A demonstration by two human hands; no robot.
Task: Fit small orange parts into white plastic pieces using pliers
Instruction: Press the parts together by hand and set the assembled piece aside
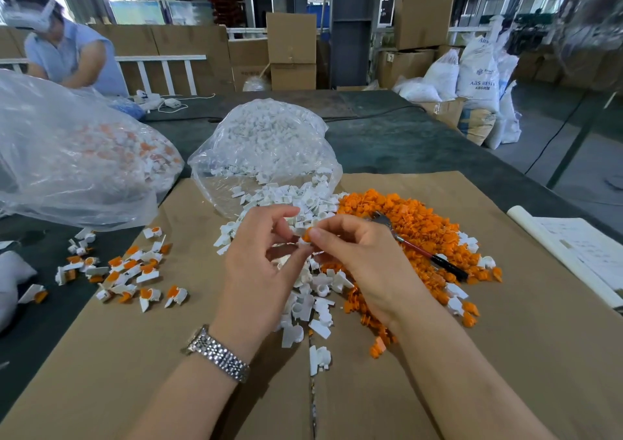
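- Head view, looking down over the worker's arms: both hands meet above the middle of the cardboard sheet (472, 355). The left hand (259, 264) has its fingers curled round a white piece (296, 231), and the right hand (357, 254) pinches a small orange part (306, 236) between thumb and fingertip, right against that white piece.
- Looks to me like the seating step, done by hand: the orange part is being lined up or pushed into the white one. Can't tell if it's fully in, since the fingers hide the joint.
- The pliers (421, 247) aren't in either hand. They lie just right of the pinch on the orange pile (414, 224), so I'd guess the next move is grabbing them to press the part home, keeping the left hand's hold steady meanwhile.
- Loose white pieces (310, 304) sit right under the hands and toward the wrists.
- Finished pairs (128, 271) are scattered well left of the grip.
- Beyond the hands, a clear bag (269, 136) lies open, spilling white pieces toward the grip.
- Far left, a bigger plastic bag (67, 156) holds what seem to be white-and-orange assembled ones, a bit hazy through the film.
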